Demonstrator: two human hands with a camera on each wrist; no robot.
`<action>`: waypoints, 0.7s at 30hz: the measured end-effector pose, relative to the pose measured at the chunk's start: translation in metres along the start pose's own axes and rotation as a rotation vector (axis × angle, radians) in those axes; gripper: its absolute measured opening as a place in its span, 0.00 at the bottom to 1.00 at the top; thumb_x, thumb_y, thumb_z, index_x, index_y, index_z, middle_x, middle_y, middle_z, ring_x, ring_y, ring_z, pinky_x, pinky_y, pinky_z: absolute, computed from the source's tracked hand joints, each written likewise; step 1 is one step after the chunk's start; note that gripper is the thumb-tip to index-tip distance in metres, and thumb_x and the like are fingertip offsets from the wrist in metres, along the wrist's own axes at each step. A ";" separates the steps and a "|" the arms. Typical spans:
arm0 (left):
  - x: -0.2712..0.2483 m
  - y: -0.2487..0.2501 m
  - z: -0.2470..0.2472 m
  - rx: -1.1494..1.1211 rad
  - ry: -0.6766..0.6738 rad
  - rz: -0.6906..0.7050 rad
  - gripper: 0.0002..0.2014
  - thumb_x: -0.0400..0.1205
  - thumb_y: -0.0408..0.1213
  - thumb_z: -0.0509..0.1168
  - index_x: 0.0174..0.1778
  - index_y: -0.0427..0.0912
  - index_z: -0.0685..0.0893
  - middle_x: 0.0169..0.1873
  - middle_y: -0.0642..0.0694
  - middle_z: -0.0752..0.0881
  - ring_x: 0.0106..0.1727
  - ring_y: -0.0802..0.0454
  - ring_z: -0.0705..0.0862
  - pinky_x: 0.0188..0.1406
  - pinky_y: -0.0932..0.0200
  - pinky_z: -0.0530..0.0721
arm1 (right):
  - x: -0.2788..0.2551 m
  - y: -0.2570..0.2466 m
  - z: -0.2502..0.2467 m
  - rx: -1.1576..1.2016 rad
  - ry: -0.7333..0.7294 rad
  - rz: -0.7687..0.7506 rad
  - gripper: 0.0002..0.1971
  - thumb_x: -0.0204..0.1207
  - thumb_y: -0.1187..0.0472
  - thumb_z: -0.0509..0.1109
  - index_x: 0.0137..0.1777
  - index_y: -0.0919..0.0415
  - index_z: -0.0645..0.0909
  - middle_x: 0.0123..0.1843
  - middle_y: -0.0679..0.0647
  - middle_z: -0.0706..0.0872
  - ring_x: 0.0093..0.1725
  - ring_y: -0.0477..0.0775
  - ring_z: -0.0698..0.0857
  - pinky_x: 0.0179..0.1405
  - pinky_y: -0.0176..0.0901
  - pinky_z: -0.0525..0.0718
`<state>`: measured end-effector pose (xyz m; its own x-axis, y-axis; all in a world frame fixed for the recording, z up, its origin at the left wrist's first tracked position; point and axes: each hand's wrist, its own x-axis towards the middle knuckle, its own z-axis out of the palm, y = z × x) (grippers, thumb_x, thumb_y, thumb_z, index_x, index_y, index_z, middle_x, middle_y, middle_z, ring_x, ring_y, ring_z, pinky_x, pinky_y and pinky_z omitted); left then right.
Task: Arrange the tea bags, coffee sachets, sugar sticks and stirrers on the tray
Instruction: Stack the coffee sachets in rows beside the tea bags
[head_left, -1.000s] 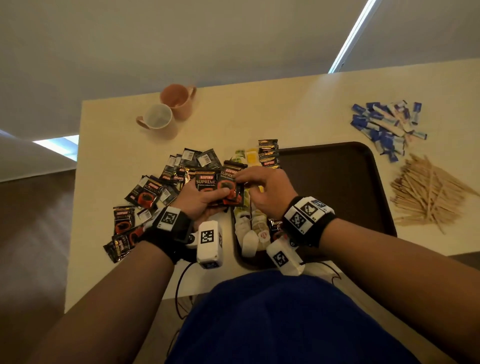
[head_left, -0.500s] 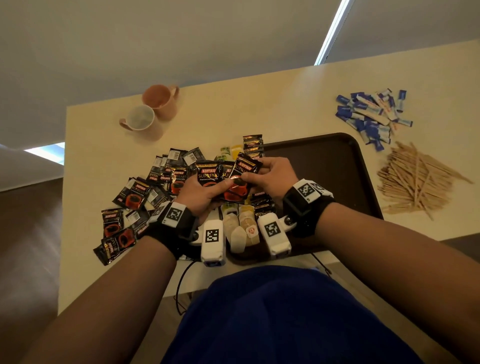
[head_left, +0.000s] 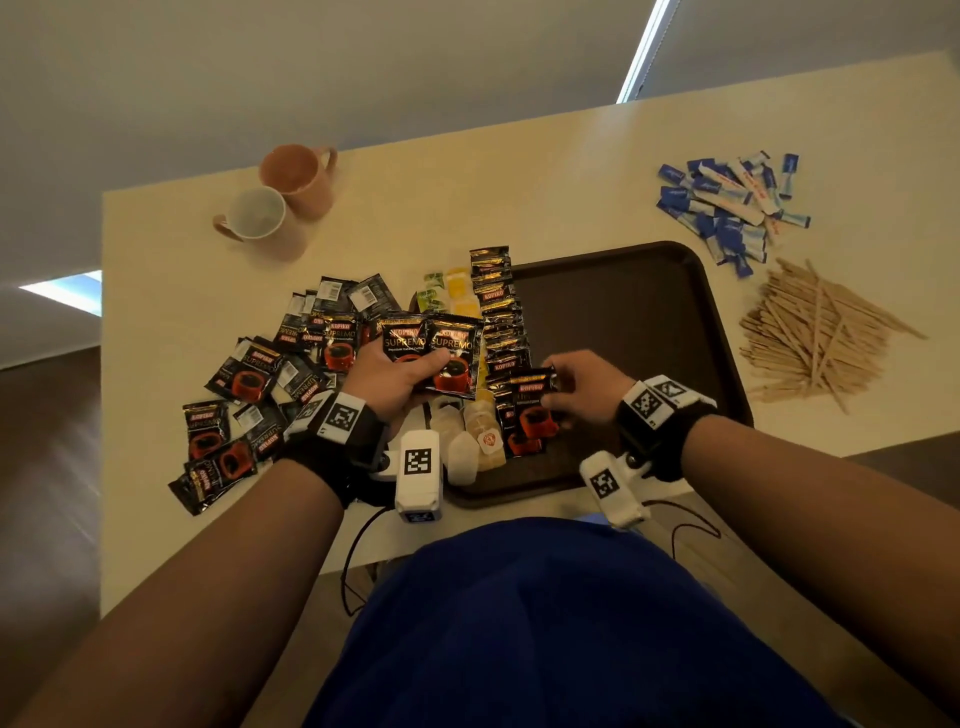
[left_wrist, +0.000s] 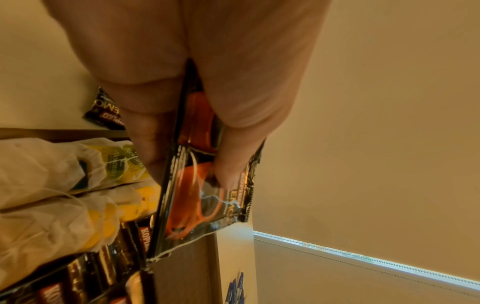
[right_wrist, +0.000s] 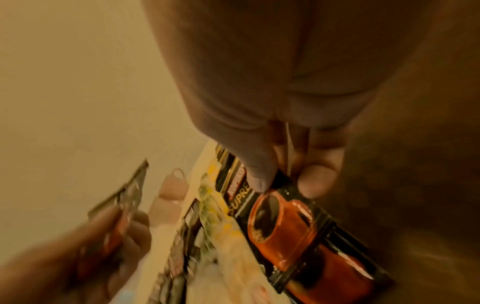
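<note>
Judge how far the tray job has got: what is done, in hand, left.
Done: tea bags and a row of coffee sachets lie on the tray.
In hand: the left hand holds two sachets; the right hand sets one on the row.
Left: loose sachets, sugar sticks and stirrers on the table.

I wear a dark blue top (head_left: 545, 623), bare forearms, a black strap (head_left: 332, 452) with white square-coded tags on each wrist, and a white coded camera block (head_left: 418, 475) trailing thin black cable under each
</note>
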<state>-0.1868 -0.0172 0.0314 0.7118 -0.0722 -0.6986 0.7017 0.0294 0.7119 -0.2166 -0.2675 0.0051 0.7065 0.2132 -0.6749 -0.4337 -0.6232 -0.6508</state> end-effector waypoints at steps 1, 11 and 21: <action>0.000 -0.001 0.000 0.000 0.002 -0.002 0.13 0.80 0.28 0.72 0.60 0.40 0.83 0.54 0.40 0.91 0.54 0.43 0.91 0.45 0.52 0.92 | -0.001 0.003 0.005 -0.042 -0.020 0.007 0.11 0.78 0.65 0.72 0.52 0.47 0.80 0.52 0.52 0.88 0.43 0.52 0.91 0.41 0.41 0.89; -0.013 -0.010 -0.009 -0.019 0.010 0.003 0.12 0.80 0.26 0.71 0.53 0.46 0.82 0.55 0.40 0.90 0.57 0.40 0.90 0.59 0.38 0.87 | 0.007 0.025 0.035 -0.299 0.120 0.024 0.10 0.71 0.56 0.81 0.37 0.55 0.82 0.38 0.48 0.86 0.40 0.46 0.85 0.36 0.35 0.79; -0.020 -0.012 -0.011 -0.033 0.015 -0.003 0.12 0.80 0.25 0.70 0.52 0.47 0.83 0.54 0.40 0.90 0.59 0.39 0.89 0.60 0.38 0.86 | 0.006 0.026 0.036 -0.225 0.021 0.157 0.10 0.76 0.57 0.77 0.47 0.64 0.83 0.37 0.56 0.91 0.35 0.52 0.92 0.43 0.50 0.93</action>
<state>-0.2094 -0.0052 0.0357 0.7096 -0.0571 -0.7023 0.7046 0.0626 0.7068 -0.2438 -0.2553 -0.0277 0.6526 0.0863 -0.7528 -0.4054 -0.7996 -0.4431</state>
